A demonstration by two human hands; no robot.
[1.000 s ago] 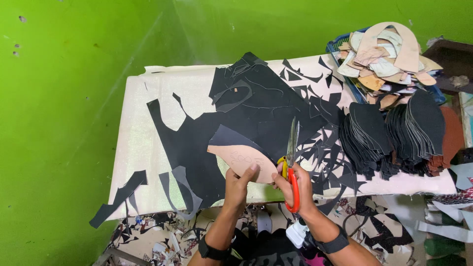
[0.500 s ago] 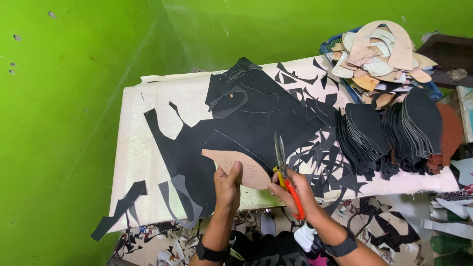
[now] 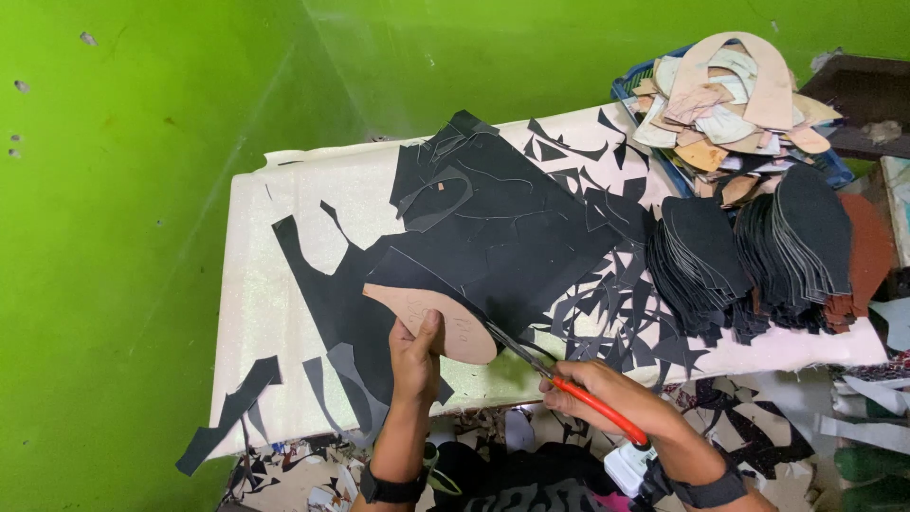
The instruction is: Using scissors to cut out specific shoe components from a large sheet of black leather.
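Now two hands grip: left (image 3: 414,353) one tan pattern (image 3: 431,320), right (image 3: 592,391) one scissors (image 3: 559,374).

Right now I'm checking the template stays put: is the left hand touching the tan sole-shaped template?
Touching. The head view shows the left hand pressing on the tan sole-shaped template, thumb laid across it, no gap.
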